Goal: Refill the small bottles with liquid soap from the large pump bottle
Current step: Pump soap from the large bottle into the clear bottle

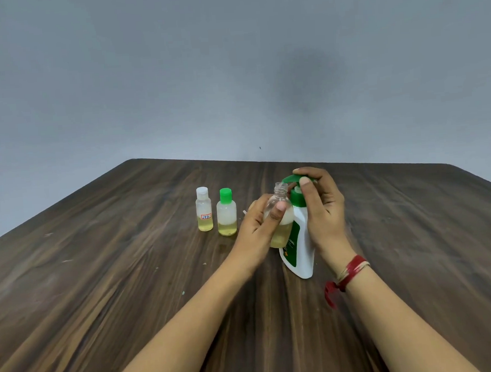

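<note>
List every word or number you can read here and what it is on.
"17P", handwritten, last character unsure: sticker on the white-capped small bottle.
"...NAL": green label on the pump bottle; the rest is hidden.
No text shows on the green-capped bottle.

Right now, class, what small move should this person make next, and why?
Probably press the pump head down with the right hand, which rests on it. The left hand holds the uncapped small bottle with its open neck close beside that pump head, and the bottle looks only partly filled.
</note>
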Demonstrator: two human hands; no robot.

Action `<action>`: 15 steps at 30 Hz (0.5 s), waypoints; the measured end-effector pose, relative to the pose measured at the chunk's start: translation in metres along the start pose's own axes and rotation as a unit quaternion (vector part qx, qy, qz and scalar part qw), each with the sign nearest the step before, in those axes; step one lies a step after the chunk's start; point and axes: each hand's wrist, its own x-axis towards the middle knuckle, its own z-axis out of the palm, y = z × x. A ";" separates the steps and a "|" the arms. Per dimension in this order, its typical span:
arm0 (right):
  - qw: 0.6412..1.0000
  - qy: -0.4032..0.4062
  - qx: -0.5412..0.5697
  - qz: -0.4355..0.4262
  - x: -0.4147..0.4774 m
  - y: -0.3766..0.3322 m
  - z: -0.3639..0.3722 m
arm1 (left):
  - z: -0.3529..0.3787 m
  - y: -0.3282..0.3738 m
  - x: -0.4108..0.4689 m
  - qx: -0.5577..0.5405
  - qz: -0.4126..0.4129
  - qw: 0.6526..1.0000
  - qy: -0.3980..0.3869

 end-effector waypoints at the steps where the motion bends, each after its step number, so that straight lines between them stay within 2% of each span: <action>1: 1.000 -0.001 -0.002 0.001 0.000 0.000 0.000 | 0.000 0.000 0.000 -0.001 -0.001 1.000 0.001; 15: 1.000 0.002 0.001 0.004 -0.001 0.001 0.000 | 0.002 0.001 0.000 0.009 -0.001 1.000 0.004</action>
